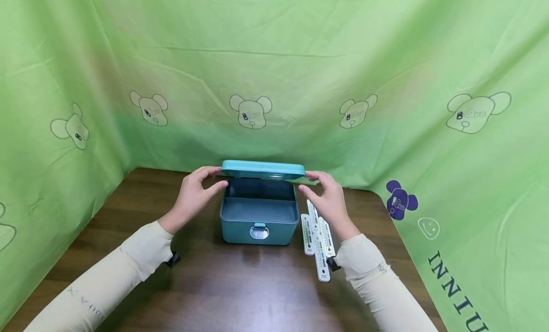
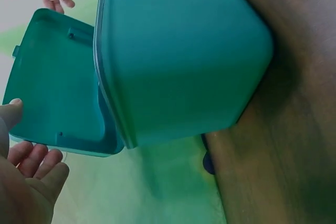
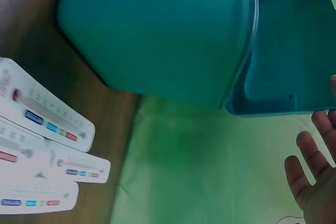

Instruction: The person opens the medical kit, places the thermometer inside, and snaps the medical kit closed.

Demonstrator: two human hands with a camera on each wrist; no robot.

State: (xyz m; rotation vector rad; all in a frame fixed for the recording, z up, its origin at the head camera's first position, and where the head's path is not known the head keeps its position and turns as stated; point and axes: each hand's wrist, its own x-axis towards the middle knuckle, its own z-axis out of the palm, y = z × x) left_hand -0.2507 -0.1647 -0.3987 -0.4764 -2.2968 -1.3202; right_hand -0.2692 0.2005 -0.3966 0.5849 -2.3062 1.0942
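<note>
A teal storage box (image 1: 259, 232) stands on the table with its hinged lid (image 1: 262, 167) raised. A divider crosses its inside, and a clasp (image 1: 259, 231) is on the front. My left hand (image 1: 195, 194) touches the left end of the lid with its fingertips, thumb spread apart near the box's rim. At the lid's opposite end, the fingertips of my right hand (image 1: 328, 198) meet the edge, with several fingers spread in the right wrist view. Several white thermometers (image 3: 47, 108) with coloured bands lie beside the box, beneath my right wrist.
The brown wooden table (image 1: 193, 289) carries the box and thermometers. Green cloth (image 1: 300, 46) printed with bear heads hangs behind and along both sides, close behind the lid. Dark wrist straps (image 1: 173, 259) show under both sleeves.
</note>
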